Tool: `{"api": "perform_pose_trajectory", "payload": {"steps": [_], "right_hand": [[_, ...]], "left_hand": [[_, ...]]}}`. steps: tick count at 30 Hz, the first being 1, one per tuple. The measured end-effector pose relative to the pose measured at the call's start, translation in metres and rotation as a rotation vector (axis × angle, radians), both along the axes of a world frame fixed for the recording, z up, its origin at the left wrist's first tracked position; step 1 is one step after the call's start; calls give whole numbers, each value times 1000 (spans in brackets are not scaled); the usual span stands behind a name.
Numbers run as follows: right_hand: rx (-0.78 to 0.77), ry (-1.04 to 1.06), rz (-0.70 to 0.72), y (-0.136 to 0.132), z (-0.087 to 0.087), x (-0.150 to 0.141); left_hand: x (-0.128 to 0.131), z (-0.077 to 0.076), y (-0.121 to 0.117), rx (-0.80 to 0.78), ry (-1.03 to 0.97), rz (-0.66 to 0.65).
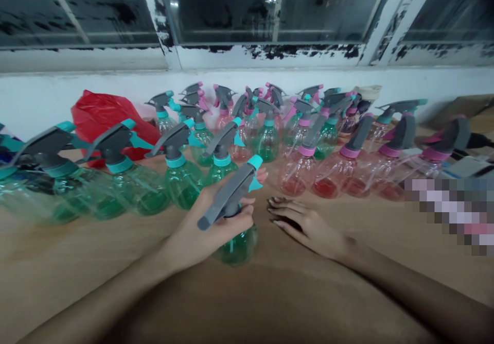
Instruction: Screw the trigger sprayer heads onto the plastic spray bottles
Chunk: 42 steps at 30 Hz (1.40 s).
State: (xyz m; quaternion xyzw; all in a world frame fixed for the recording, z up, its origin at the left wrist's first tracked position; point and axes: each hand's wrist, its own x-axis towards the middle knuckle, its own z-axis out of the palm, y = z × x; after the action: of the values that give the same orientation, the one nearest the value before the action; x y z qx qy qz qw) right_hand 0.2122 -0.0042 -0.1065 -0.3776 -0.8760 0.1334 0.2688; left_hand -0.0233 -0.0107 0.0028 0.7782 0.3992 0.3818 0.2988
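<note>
A green spray bottle (236, 246) with a grey and turquoise trigger head stands upright on the table, near the middle. My left hand (210, 220) is wrapped round its neck, just under the trigger head, and covers the collar. To the right of that bottle, my right hand (299, 223) rests on the tabletop with its fingers stretched out and nothing in them. Nearest beyond my left hand is another green spray bottle (222, 171). A pink spray bottle (297, 171) with a pink collar stands beyond my right hand.
Green spray bottles (135, 189) form a row at left, pink ones (360, 176) at right. Several mixed bottles (266, 138) crowd behind, before the white wall (127, 79). A red plastic bag (102, 115) lies at back left. The wooden table (339, 297) spans the front.
</note>
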Motion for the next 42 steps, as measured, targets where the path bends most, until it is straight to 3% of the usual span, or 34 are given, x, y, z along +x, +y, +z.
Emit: {"api": "perform_pose_trajectory", "payload": {"steps": [3, 11, 15, 25, 35, 42], "right_hand": [[5, 17, 1, 0, 0, 0], [-2, 16, -13, 0, -2, 1], [0, 21, -5, 0, -1, 1], [-12, -2, -27, -3, 3, 0], [-13, -16, -47, -5, 6, -2], [-11, -3, -43, -4, 3, -1]], "left_hand": [[-6, 2, 1, -97, -29, -23], [-9, 15, -2, -119, -177, -36], [-8, 12, -1, -174, -185, -45], [-12, 5, -1, -136, -107, -7], [-10, 10, -1, -87, -86, 2], [-8, -1, 1, -77, -43, 76]]}}
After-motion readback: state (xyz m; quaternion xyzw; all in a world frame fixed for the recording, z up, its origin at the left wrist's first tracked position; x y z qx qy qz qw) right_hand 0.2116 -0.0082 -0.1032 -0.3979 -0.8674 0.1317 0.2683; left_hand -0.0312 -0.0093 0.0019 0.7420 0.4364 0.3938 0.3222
